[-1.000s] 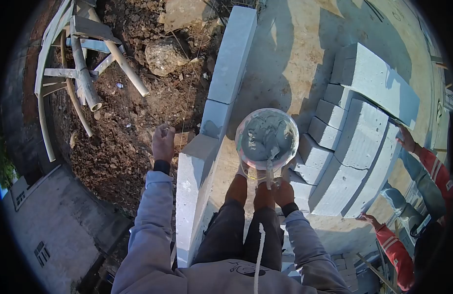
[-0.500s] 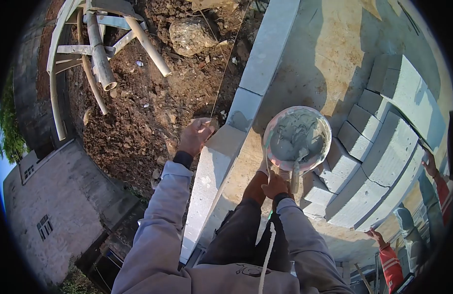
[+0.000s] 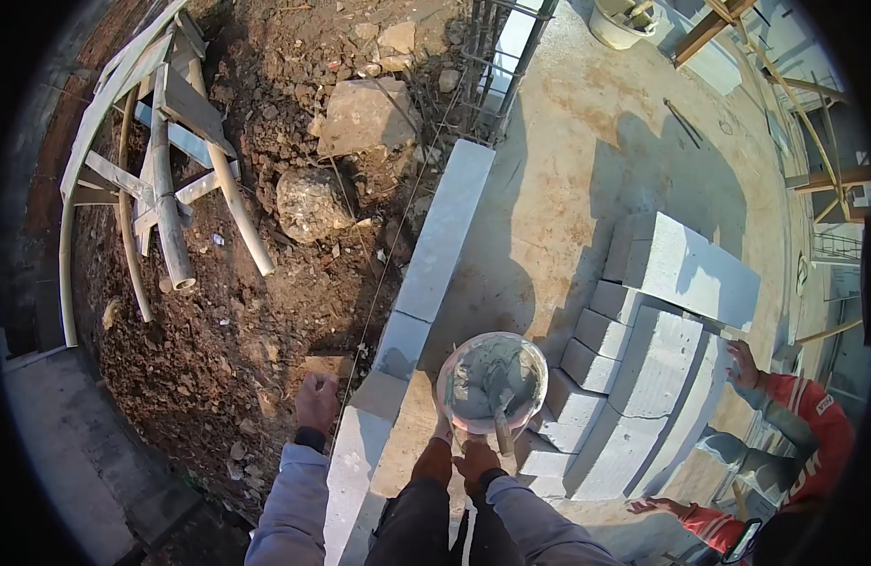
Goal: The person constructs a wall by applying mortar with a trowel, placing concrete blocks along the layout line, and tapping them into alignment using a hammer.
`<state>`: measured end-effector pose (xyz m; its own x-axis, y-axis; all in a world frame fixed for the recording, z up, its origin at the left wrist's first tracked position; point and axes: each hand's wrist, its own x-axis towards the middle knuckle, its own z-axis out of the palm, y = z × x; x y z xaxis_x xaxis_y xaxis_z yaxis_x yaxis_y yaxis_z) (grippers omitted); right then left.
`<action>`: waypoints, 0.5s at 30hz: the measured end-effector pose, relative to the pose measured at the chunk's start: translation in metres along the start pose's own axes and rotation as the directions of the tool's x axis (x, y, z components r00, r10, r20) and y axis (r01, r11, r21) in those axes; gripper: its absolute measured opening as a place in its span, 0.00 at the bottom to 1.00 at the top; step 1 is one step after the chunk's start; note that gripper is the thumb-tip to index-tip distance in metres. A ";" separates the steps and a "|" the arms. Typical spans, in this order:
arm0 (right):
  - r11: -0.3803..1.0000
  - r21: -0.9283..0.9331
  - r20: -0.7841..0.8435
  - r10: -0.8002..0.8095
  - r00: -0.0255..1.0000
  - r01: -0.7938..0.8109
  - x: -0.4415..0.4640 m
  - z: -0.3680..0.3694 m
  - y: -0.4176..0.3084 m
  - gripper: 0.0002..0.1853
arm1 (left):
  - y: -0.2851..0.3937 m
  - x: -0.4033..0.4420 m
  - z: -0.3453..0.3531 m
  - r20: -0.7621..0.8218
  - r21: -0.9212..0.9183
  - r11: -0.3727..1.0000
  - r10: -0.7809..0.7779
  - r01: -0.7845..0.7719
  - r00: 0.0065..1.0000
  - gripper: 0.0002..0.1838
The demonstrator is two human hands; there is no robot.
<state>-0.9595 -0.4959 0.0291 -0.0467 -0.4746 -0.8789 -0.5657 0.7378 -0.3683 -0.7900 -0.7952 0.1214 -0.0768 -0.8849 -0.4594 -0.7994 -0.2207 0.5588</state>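
Note:
My left hand (image 3: 315, 406) is closed beside the low block wall (image 3: 435, 245), over the dirt side and near a taut string line. A flat brownish piece (image 3: 328, 364) shows just past its fingers; whether the hand grips it, I cannot tell. My right hand (image 3: 477, 464) is closed at the near rim of a round bucket (image 3: 443, 401), apparently on its handle. Grey mortar (image 3: 492, 368) fills much of the bucket. A trowel (image 3: 503, 432) rests in it, its handle leaning over the rim beside my right hand.
Pale blocks (image 3: 633, 377) are stacked right of the bucket. Another person's hand (image 3: 743, 364) touches the stack's far side; their other hand (image 3: 657, 507) is spread near its lower corner. A bamboo-and-board frame (image 3: 162, 179) stands on the dirt. Further off is a second bucket (image 3: 619, 26).
The view has shifted, showing more of the floor ahead. My left hand has gone from the block's edge to the dirt side and its fingers have closed. My right hand stays at the bucket.

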 end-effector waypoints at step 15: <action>0.997 -0.049 -0.113 -0.067 0.991 0.062 0.028 -0.123 0.031 0.29 | -0.060 -0.030 -0.030 -0.078 -0.127 0.984 -0.137 0.126 0.987 0.14</action>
<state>-1.0800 -0.5454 0.0303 -0.1014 -0.5741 -0.8125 -0.6074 0.6825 -0.4064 -0.7219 -0.7676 0.1219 0.0804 -0.8758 -0.4760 -0.7202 -0.3812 0.5797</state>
